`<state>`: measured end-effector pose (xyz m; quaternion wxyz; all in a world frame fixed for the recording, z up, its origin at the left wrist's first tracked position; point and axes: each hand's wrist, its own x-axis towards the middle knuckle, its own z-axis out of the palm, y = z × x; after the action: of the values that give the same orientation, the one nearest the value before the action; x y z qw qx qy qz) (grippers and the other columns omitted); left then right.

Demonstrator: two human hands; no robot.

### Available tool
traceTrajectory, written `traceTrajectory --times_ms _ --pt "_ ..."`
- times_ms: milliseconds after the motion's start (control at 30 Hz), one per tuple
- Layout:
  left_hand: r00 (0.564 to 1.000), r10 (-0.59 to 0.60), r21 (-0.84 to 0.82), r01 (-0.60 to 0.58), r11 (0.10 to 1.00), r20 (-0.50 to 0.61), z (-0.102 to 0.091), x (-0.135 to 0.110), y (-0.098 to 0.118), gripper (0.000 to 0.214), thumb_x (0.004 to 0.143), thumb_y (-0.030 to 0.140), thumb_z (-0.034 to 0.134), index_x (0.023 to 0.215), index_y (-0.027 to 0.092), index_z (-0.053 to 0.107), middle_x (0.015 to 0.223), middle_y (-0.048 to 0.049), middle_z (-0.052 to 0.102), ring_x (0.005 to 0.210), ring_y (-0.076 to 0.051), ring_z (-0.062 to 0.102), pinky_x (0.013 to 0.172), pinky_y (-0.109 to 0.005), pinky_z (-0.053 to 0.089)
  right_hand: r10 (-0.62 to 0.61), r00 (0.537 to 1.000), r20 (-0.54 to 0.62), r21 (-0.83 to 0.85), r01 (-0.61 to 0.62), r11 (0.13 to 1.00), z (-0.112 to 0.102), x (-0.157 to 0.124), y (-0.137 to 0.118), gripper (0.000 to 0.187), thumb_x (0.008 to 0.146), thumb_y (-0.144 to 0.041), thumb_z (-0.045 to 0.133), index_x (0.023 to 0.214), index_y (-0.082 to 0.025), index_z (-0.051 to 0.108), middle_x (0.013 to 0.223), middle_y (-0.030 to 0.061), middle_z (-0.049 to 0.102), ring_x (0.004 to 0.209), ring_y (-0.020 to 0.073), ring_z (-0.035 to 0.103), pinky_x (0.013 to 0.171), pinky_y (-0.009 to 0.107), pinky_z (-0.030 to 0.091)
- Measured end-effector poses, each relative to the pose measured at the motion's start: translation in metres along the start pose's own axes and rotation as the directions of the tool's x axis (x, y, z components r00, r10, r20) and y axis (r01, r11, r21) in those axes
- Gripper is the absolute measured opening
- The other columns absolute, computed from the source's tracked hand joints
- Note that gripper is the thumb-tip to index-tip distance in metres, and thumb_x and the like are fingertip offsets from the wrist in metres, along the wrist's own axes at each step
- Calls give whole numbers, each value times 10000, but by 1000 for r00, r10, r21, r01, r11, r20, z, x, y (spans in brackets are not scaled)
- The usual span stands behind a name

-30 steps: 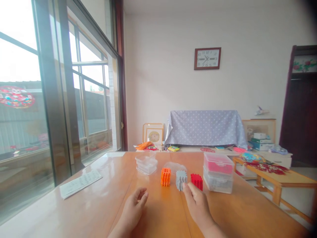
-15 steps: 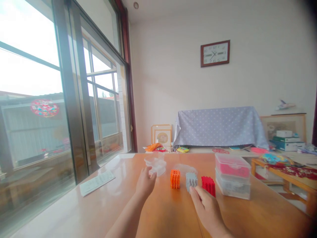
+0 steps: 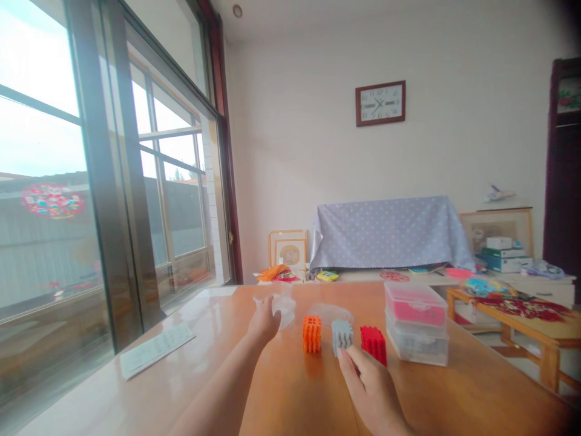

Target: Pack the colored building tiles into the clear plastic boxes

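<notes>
Three small cubes built of notched pieces stand in a row on the wooden table point(image 3: 295, 393): an orange cube point(image 3: 311, 333), a grey cube point(image 3: 342, 336) and a red cube point(image 3: 373, 344). My right hand point(image 3: 370, 387) rests just in front of the grey cube, fingertips touching its near side. My left hand point(image 3: 264, 321) is stretched forward, its fingers closed on a clear plastic box point(image 3: 281, 309) left of the orange cube. A clear round lid point(image 3: 336, 313) lies behind the cubes.
Two stacked clear boxes point(image 3: 416, 330), pink pieces in the top one, stand right of the red cube. A printed paper sheet point(image 3: 157, 349) lies near the table's left edge by the window. A low wooden table point(image 3: 512, 315) with clutter stands at right.
My left hand has reached forward from near the table's front and taken hold of the clear plastic box. My right hand has stayed at the grey cube. The camera has swung about.
</notes>
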<state>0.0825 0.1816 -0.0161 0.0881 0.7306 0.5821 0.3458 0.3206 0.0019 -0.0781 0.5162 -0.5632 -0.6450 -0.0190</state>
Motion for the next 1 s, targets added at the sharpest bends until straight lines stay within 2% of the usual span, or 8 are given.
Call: traceTrajectory --times_ms 200,367,467,567,700,833,1000 --pt "998 1 -7 -1 1000 -56 0 5 -6 364 847 129 549 1206 126 608 1245 -168 638 1126 -260 626 946 -342 462 5 1000 7 -12 -5 1000 1 0 2 407 1001 -458 448 666 -227 430 600 -19 528 580 136 499 581 257 323" --pt "990 -6 13 7 1000 -139 -21 -9 -18 306 851 117 543 1143 125 635 1248 -165 618 1072 -233 635 918 -323 459 19 999 27 -14 -19 1000 0 0 4 427 1003 -496 428 670 -229 426 593 -24 520 573 137 497 575 261 313" --pt "985 -3 27 8 1000 -174 -43 -31 -27 275 903 243 542 1142 143 635 1210 -139 629 966 -209 659 849 -304 469 20 999 38 -20 -19 1000 0 0 5 432 999 -513 425 673 -229 444 597 -18 535 575 142 506 572 267 311" --pt "977 0 15 3 1000 -215 -67 -63 -32 248 910 340 538 1054 172 651 1095 -96 660 854 -192 665 766 -297 462 11 999 44 -20 -10 1000 -1 -1 4 433 994 -517 431 669 -231 447 581 -20 528 563 144 509 570 272 314" --pt "972 -50 -125 22 992 -228 -89 -109 -36 191 876 358 543 867 192 638 851 -26 668 757 -188 638 694 -289 435 13 999 47 -28 -12 1000 -2 -3 4 437 982 -536 437 665 -235 444 560 -23 511 548 150 494 557 275 307" --pt "968 -135 -310 65 948 -210 -89 -142 -45 226 885 379 518 809 191 619 715 3 624 702 -181 596 649 -274 420 17 997 72 -7 -17 1000 -1 -5 9 443 970 -554 435 663 -235 445 559 -27 492 543 150 482 546 267 307" --pt "969 -136 -423 38 905 -204 -74 -158 -58 321 922 468 489 887 189 643 757 -11 644 713 -188 598 669 -286 440 41 998 51 -4 -40 999 0 -4 12 439 961 -563 438 670 -235 460 556 -32 482 552 150 475 546 259 325"
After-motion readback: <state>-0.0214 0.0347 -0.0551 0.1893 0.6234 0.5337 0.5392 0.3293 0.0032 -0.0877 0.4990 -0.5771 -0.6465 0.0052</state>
